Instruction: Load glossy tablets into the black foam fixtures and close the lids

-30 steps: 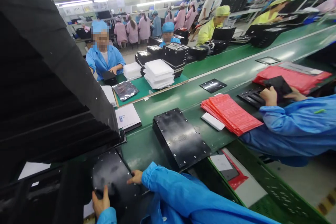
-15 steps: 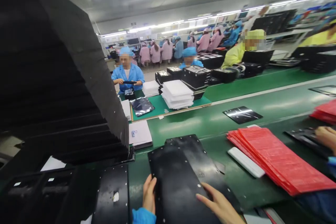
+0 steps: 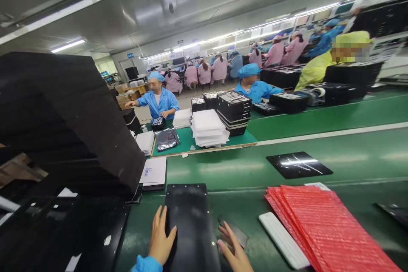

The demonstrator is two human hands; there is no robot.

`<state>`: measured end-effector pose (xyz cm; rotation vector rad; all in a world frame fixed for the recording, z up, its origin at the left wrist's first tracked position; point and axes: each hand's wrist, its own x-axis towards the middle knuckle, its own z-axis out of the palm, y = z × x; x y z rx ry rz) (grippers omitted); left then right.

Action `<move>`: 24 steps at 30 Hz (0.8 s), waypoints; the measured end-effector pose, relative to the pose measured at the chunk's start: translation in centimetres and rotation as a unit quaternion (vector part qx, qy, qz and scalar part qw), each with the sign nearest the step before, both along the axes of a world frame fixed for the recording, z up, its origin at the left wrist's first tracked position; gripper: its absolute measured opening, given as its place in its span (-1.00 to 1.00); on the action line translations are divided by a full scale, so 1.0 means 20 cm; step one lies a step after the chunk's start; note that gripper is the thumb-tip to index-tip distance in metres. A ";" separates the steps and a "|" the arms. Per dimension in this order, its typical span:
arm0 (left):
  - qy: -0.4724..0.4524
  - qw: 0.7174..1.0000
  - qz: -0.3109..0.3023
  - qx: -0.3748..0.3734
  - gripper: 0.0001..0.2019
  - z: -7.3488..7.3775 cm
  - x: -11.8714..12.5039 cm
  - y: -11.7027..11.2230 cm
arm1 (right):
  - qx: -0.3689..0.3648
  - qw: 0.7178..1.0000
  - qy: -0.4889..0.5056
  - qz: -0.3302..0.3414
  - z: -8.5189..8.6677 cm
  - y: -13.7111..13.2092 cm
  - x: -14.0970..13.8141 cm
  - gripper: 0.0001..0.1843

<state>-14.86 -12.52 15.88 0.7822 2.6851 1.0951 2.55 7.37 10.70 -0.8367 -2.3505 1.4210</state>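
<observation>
A long black metal plate point(image 3: 191, 225) dotted with small rivets lies on the green belt point(image 3: 248, 165) right in front of me. My left hand point(image 3: 160, 238) rests against the plate's left edge, fingers stretched up and thumb on top. My right hand point(image 3: 234, 250) lies open at the plate's right edge, fingers spread, touching a small dark piece point(image 3: 234, 231) beside it. Neither hand lifts anything.
A tall leaning stack of black trays point(image 3: 70, 123) stands at my left. A white bar point(image 3: 282, 240) and a pile of red bags point(image 3: 325, 227) lie to the right; a glossy black panel point(image 3: 298, 164) lies farther out. White sheet stacks point(image 3: 208, 129) and seated workers sit across the belt.
My view has tilted up. The plate I held at the left a second ago now lies flat on the belt, squared up, with both hands at its sides.
</observation>
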 end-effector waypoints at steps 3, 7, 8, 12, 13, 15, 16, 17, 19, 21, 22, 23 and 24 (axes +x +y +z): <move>0.052 0.991 -0.102 -0.073 -0.42 0.12 0.15 0.07 | 0.125 0.987 -0.085 -0.046 -0.09 0.17 0.04 -0.23; 0.021 0.966 -0.194 -0.169 -0.28 0.18 0.33 0.20 | 0.247 0.962 -0.105 -0.040 -0.26 0.30 0.11 -0.51; 0.018 0.963 -0.195 -0.184 -0.24 0.18 0.35 0.22 | 0.243 0.965 -0.096 -0.034 -0.28 0.31 0.12 -0.55; 0.043 0.965 -0.184 -0.182 -0.25 0.09 0.37 0.23 | 0.123 0.989 -0.070 -0.049 -0.21 0.35 0.16 -0.53; 0.050 0.965 -0.191 -0.175 -0.25 0.07 0.37 0.22 | 0.100 0.992 -0.062 -0.039 -0.16 0.35 0.16 -0.52; 0.063 0.964 -0.200 -0.165 -0.24 0.05 0.37 0.20 | 0.084 0.994 -0.055 0.033 -0.05 0.34 0.14 -0.51; 0.067 0.965 -0.199 -0.160 -0.24 0.05 0.38 0.20 | 0.085 0.991 -0.061 0.088 0.01 0.32 0.13 -0.48; 0.070 0.966 -0.193 -0.156 -0.25 0.06 0.38 0.20 | 0.090 0.983 -0.076 0.144 0.06 0.31 0.11 -0.46; 0.067 0.969 -0.184 -0.150 -0.25 0.10 0.40 0.20 | 0.115 0.958 -0.133 0.224 0.16 0.29 0.07 -0.44; 0.049 0.968 -0.191 -0.152 -0.18 0.13 0.42 0.21 | 0.169 0.929 -0.198 0.263 0.25 0.29 0.02 -0.45; 0.040 0.967 -0.199 -0.155 -0.12 0.14 0.42 0.21 | 0.202 0.912 -0.223 0.279 0.29 0.30 0.00 -0.43; 0.037 0.966 -0.204 -0.157 -0.06 0.15 0.43 0.22 | 0.231 0.894 -0.241 0.300 0.33 0.32 -0.02 -0.40; 0.041 0.966 -0.202 -0.157 0.00 0.15 0.44 0.22 | 0.255 0.875 -0.255 0.322 0.37 0.33 -0.03 -0.36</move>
